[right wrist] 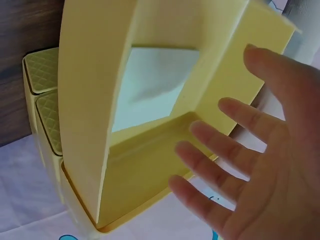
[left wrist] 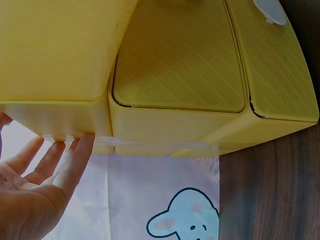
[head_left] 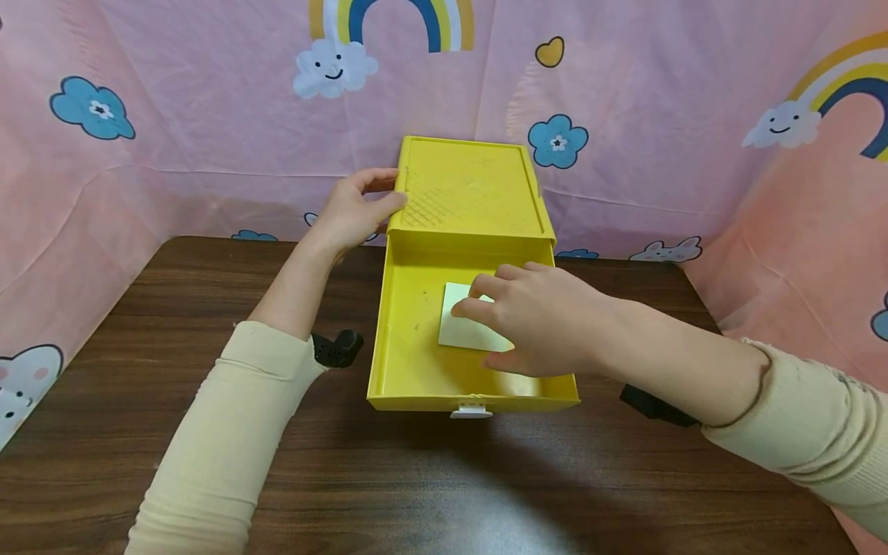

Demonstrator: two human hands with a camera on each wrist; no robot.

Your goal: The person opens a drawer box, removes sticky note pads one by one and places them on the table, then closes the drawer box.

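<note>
A yellow cabinet stands with its top drawer pulled out. Inside that drawer lies a pale green paper pad or sheet, partly hidden by my right hand in the head view. The right wrist view shows my right hand over the drawer, fingers spread and holding nothing, with the pale sheet apart from them. My left hand holds the cabinet's upper left side, thumb at the top edge. In the left wrist view, fingers of my left hand touch the yellow side from below.
Lower drawers of the cabinet show closed in the left wrist view. A white latch sits on the pulled-out drawer's front. The dark wooden table lies below, and a pink patterned cloth hangs behind.
</note>
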